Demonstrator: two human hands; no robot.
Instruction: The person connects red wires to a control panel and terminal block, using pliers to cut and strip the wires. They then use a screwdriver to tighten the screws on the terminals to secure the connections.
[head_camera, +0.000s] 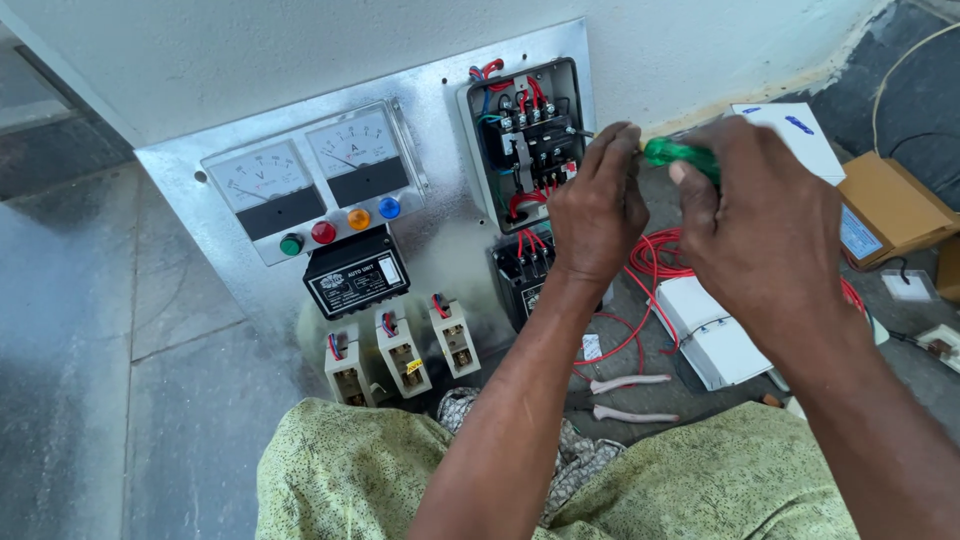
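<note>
Right hand (765, 215): curling closed around the green screwdriver handle (680, 155); palm side hidden.
Left hand (598, 205): fingers bending at the shaft, just beside the open contactor box (525, 140); whether they are pinching the shaft, I cannot tell.
Screwdriver tip: hidden behind the left fingers.
Panel (440, 250): metal sheet leaning by the wall; contactor box sitting at its top right corner.
Lower black unit (525, 275): partly covered by the left wrist.
Pliers (625, 395): lying below the panel, jaws out of sight.

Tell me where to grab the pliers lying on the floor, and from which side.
Take the pliers by the two pale handles, coming from above at their right ends. They lie flat and splayed apart on the floor, free there; the jaw end at the left sits against the green patterned cloth.
</note>
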